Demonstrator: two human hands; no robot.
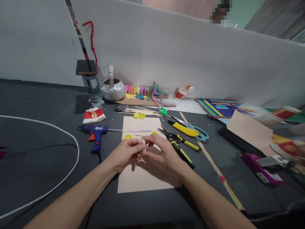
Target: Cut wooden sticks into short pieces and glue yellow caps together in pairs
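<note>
Over a pale sheet of paper (150, 184), both hands are closed around a small piece made of thin wooden sticks (144, 147). My left hand (126, 152) pinches it between thumb and fingers. From the other side, the thumb and fingertips of my right hand (165, 151) grip the same piece. Fingers hide much of it, so its full shape cannot be seen. Close by the hands lie a yellow disc (128, 136) and a second yellow disc (154, 133), partly covered. Two more yellow discs (139, 115) rest at the paper's top edge.
Left of the paper lies a blue glue gun (96, 136) with a long glue stick. Pliers (183, 141), a yellow cutter (183, 128) and scissors (199, 131) lie right, beside a long wooden strip (214, 167). Behind stand a metal pot (113, 90) and a phone-topped bottle (92, 87).
</note>
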